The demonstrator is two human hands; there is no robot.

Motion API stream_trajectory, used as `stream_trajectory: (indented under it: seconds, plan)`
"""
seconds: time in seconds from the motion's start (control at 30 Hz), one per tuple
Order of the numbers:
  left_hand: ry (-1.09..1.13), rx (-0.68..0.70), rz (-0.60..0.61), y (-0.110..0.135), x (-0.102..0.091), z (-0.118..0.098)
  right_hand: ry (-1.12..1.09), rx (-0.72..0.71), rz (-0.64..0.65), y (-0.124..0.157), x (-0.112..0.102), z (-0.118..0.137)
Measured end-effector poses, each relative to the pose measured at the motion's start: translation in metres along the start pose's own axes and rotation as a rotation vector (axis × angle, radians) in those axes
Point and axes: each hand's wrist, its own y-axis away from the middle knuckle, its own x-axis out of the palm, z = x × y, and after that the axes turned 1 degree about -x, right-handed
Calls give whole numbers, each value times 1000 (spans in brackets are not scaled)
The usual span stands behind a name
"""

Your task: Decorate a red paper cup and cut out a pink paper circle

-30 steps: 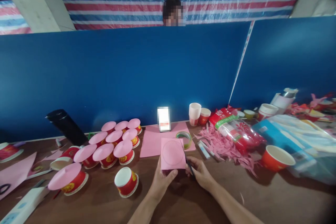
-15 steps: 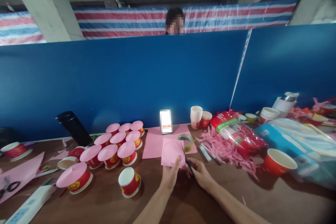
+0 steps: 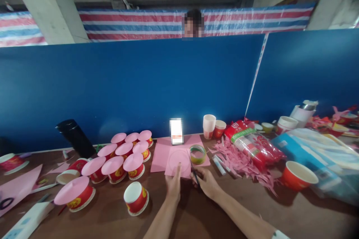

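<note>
My left hand (image 3: 173, 186) grips a square of pink paper (image 3: 173, 158) by its near edge, with the thumb lying on top. A circle outline is drawn on this square. In my right hand (image 3: 209, 183) is a pair of dark scissors (image 3: 196, 178), its blade pointing away along the paper's right edge. Whether the blades touch the paper, I cannot tell. Under and behind the square lies a larger pink sheet (image 3: 159, 153), and a roll of green tape (image 3: 198, 154) rests on it. A bright phone (image 3: 176, 131) stands upright behind.
Left are several red cups topped with pink discs (image 3: 112, 165), an uncovered cup (image 3: 136, 198), a black bottle (image 3: 75, 137) and a power strip (image 3: 29, 218). Right are pink scraps (image 3: 246, 168), a red bag of cups (image 3: 252, 142) and an orange cup (image 3: 298, 175). A blue partition (image 3: 157, 82) stands behind; beyond it, a person.
The paper and both hands have shifted slightly left, and the left thumb lies farther over the sheet. The scissors remain at the paper's right edge. The person behind the partition has moved slightly right.
</note>
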Motion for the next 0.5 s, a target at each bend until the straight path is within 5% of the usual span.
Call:
stream_trajectory:
  seconds: [0.5]
  plan:
    - [-38, 47, 121, 5, -4, -8, 42, -148, -29, 8, 2, 1]
